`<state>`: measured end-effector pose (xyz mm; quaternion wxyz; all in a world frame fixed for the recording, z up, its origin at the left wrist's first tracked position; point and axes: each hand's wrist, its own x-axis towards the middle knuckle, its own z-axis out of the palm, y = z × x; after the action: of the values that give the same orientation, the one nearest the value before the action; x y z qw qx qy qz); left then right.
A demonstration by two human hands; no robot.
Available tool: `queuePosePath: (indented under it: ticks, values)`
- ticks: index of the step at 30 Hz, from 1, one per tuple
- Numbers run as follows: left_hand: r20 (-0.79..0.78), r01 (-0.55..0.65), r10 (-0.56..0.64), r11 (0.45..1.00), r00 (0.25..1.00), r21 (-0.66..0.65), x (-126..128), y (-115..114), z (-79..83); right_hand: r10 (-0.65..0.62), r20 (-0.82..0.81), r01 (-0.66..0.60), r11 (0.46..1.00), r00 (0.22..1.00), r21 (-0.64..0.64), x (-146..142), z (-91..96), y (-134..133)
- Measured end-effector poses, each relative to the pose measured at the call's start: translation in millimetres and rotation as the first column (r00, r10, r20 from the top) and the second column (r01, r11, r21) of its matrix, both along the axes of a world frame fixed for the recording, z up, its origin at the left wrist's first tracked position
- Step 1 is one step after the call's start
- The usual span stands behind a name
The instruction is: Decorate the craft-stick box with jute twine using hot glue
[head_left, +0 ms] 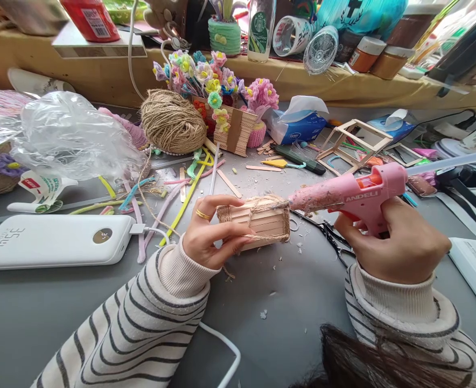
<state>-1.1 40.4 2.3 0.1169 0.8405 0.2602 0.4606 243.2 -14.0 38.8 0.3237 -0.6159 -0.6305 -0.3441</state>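
Note:
My left hand (217, 231) grips a small box of craft sticks (268, 225), its edges wrapped with twine. In my right hand (391, 242) is a pink hot glue gun (355, 194), held by its handle, with a clear glue stick (452, 161) poking out of the back. The gun's nozzle points left and meets, or nearly meets, the box's upper right corner; I cannot tell if they touch. A strand of twine (145, 194) trails from the jute ball (173, 121) toward my left hand. Black scissors (337, 242) lie behind the box, partly hidden by the right hand.
A white power bank (56, 241) with a cable lies at left. Pipe cleaners (189, 199) and loose craft sticks (230, 183) litter the table. Behind stand pipe-cleaner flowers (214, 81), a tissue pack (302, 121), a utility knife (298, 159) and a stick frame (355, 143).

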Motion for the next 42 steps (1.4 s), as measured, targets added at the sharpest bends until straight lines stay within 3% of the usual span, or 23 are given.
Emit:
queuePosePath:
  ticks: [24, 42]
  values:
    - [-0.076, 0.020, -0.022, 1.000, 0.997, -0.018, -8.5, 2.8, -3.9, 0.003, 0.026, -0.005, 0.998, 1.000, 0.070, 6.5, 0.4, 0.3]
    - [-0.079, 0.048, -0.048, 0.999, 0.996, 0.001, -8.1, 2.5, -3.0, -0.005, 0.038, 0.003, 1.000, 0.999, 0.031, 5.2, 3.3, -2.9]
